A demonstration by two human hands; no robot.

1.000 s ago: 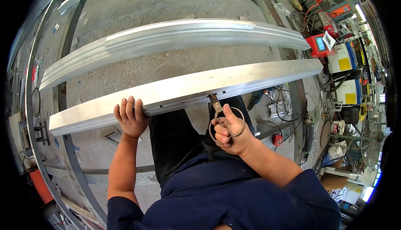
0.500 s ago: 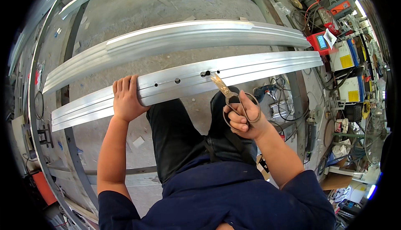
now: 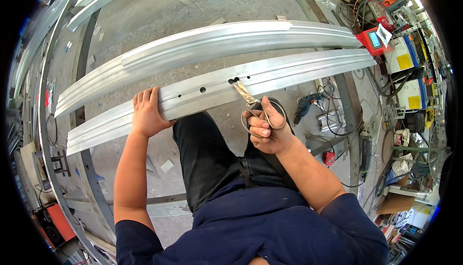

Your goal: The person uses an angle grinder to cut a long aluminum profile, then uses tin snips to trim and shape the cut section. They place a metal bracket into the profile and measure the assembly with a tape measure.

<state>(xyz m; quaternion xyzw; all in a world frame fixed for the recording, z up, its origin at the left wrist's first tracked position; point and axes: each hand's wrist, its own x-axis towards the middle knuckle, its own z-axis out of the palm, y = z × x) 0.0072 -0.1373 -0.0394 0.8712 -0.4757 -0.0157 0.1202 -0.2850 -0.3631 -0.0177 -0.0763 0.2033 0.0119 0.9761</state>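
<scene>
A long silvery aluminium profile (image 3: 188, 105) lies crosswise in front of me, with several holes cut along its middle. My left hand (image 3: 148, 113) grips it left of the holes, fingers over the far edge and thumb along the near edge. In my right hand (image 3: 270, 130) is a pair of scissors (image 3: 247, 95) with large looped handles. The scissors' blades look nearly closed, and their tips are at the keyhole-shaped cutout (image 3: 233, 80). Whether the tips reach into the cutout, I cannot tell.
A second aluminium profile (image 3: 193, 43) lies parallel beyond the first. Steel frame beams (image 3: 349, 115) run under both ends. A power drill (image 3: 305, 107) with cables lies to the right. A red device with a screen (image 3: 374, 41) stands at the profiles' right end. Cluttered shelves (image 3: 405, 99) line the right side.
My right hand has moved left with the scissors, bringing their tips from right of the holes to the keyhole-shaped cutout. My left hand keeps its hold on the profile. The view has shifted slightly.
</scene>
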